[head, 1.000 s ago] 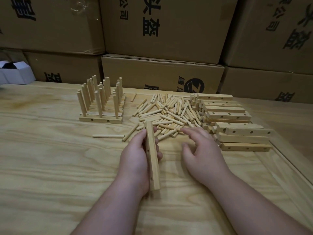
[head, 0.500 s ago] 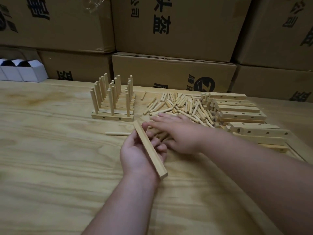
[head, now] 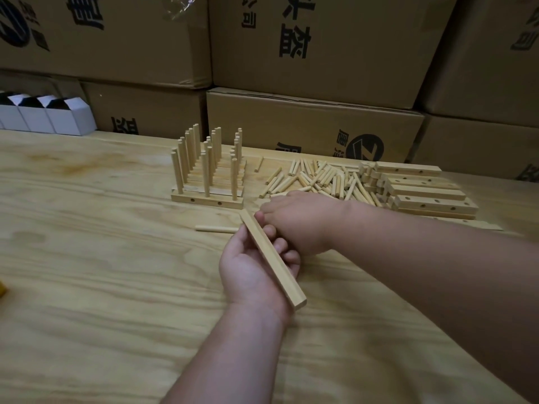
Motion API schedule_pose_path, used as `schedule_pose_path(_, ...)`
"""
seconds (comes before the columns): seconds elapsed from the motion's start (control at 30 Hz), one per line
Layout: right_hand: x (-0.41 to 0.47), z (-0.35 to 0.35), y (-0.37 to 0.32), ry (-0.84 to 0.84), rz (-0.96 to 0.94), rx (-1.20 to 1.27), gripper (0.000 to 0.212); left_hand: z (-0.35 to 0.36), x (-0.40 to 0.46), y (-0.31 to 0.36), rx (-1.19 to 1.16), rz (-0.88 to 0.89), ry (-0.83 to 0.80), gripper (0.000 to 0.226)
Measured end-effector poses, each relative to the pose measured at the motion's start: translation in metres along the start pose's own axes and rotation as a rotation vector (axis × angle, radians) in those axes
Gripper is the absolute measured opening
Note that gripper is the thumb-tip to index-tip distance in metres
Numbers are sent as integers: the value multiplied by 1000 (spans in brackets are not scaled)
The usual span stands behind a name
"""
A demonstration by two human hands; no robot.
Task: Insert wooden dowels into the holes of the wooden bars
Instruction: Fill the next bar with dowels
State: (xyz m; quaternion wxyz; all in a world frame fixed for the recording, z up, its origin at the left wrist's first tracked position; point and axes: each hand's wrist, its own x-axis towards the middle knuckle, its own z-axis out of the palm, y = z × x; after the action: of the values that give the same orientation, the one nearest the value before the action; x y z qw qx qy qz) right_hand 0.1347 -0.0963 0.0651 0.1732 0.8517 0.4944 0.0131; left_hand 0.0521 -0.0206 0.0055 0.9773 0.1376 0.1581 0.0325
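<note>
Over table (head: 87,258), left hand (head: 248,266) grips tilted bar (head: 271,258).

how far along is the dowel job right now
Done: a group of finished bars stands with dowels upright. In hand: the left hand grips a bare bar; the right hand reaches the loose dowels. Left: the stack of empty bars.

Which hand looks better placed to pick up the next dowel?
The right hand. It already reaches over the near edge of the loose dowel pile, while the left hand is occupied, its fingers curled round a wooden bar.
</note>
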Motion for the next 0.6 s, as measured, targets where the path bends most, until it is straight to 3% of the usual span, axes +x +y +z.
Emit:
schedule_pose_path(0.33, 7, 17, 2, -29, 84, -49, 39, 3, -2, -2, 10, -20, 17, 31)
schedule_pose_path(0.53, 7, 25, 7, 2, 153, -12, 37, 3, -3, -2, 13, -19, 22, 37)
schedule_pose_path(0.6, 4, 29, 10, 82, 186, 53, 27, 4, -4, -1, 21, -20, 30, 37)
